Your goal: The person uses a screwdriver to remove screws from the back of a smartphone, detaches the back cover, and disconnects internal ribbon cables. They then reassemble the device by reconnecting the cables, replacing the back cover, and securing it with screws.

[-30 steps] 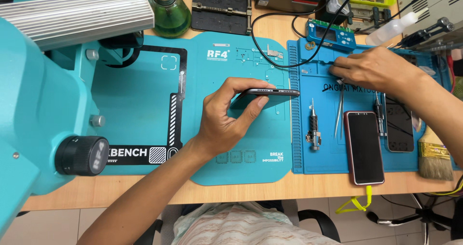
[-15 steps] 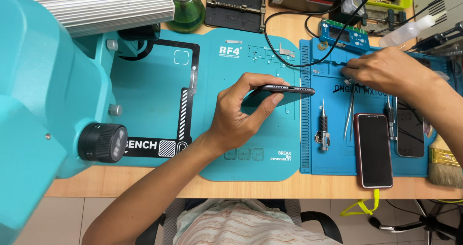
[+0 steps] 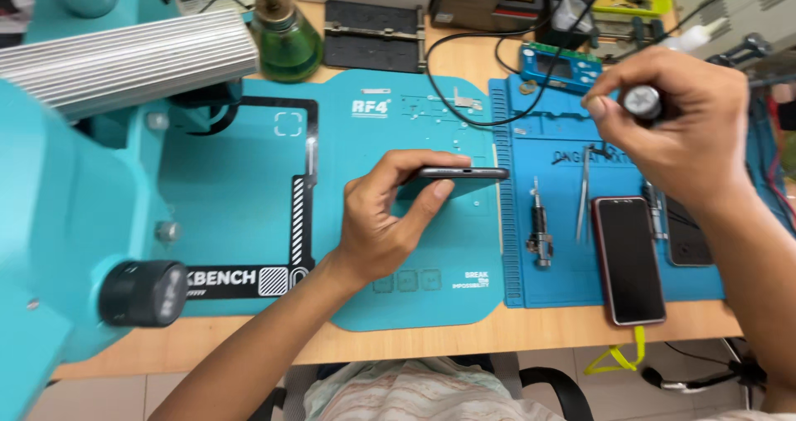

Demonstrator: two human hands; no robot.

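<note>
L hand point(image 3: 377, 222) pinches dark phone point(image 3: 460, 173) edge-on over teal mat point(image 3: 249, 189); R hand point(image 3: 672, 127) grips silver-capped tool point(image 3: 643, 102).

- The screwdriver point(image 3: 643, 102) shaft is hidden inside the right hand point(image 3: 680, 131); only its cap is seen.
- The microscope point(image 3: 75, 214) is cut off at 9 o'clock.
- The dark phone point(image 3: 688, 239) is partly covered by the right wrist.

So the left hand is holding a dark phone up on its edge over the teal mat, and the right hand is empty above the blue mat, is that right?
Not quite. The right hand is not empty: the head view shows it gripping a small tool with a round silver cap above the blue mat. The rest holds: the left hand holds the dark phone on its edge over the teal mat.
</note>
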